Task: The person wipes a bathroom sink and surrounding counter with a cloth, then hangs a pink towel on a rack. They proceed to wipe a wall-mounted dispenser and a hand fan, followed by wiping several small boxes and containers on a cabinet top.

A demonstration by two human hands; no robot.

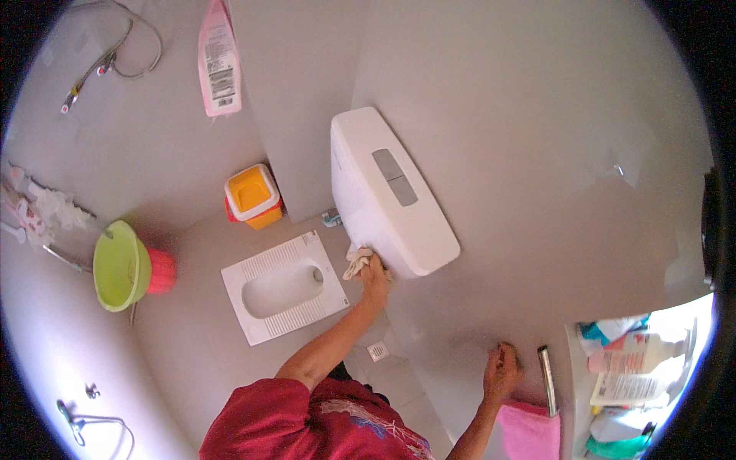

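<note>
My left hand [374,277] reaches forward and grips a crumpled cream cloth [358,262]. It holds the cloth against the lower near side of a white toilet cistern [360,195], which is mounted on the wall and has a grey two-part flush button on top. To the right, my right hand [502,371] is by the grey wall with its fingers curled in, and no object shows in it. Just beside that hand are a metal rail [547,381] and a pink towel [529,431] hanging from it.
A white squat toilet [285,288] is set in the floor, near a floor drain [377,351]. Further left stand an orange and white bin [254,196] and a green basin [121,267] over a red bucket [161,271]. Several bottles [632,360] line a shelf at right.
</note>
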